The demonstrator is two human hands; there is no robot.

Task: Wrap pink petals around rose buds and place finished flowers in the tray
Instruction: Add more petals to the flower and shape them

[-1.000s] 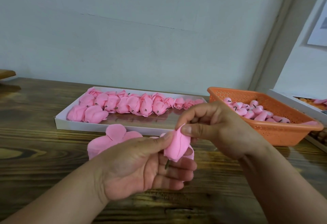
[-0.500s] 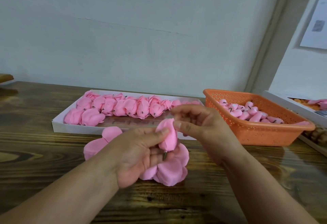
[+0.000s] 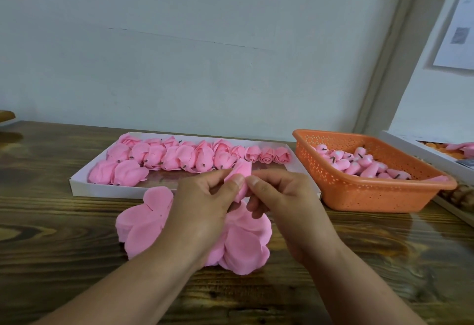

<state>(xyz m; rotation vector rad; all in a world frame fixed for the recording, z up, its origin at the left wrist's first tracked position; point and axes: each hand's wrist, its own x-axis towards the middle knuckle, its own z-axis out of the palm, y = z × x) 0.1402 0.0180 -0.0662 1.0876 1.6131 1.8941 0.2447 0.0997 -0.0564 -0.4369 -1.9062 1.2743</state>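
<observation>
Two bare hands meet over the dark, grain-streaked wooden tabletop, in front of the long, shallow white cardboard tray that already carries two rows of finished pink flowers. To the right stands the orange perforated plastic basket, heaped with small pink rose buds on dark stubs.

Beneath the hands lie flat pink petal sheets with rounded lobes. They look feather-light, soft and easily creased or torn, so I judge they want gentle fingertip pressure at the lobe edges rather than a squeeze.

Smallest is the pink rose bud being wrapped, held just above the tray's near wall. The left hand has its grip clamped on it, thumb pressed against the bud's side; the right hand pinches the same bud from the other side. The firmer base near the stub seems the safest hold.

The bud's lower half and stub are hidden behind the fingers, as is where petal meets bud. At the far right, another white tray is cut off by the frame.
</observation>
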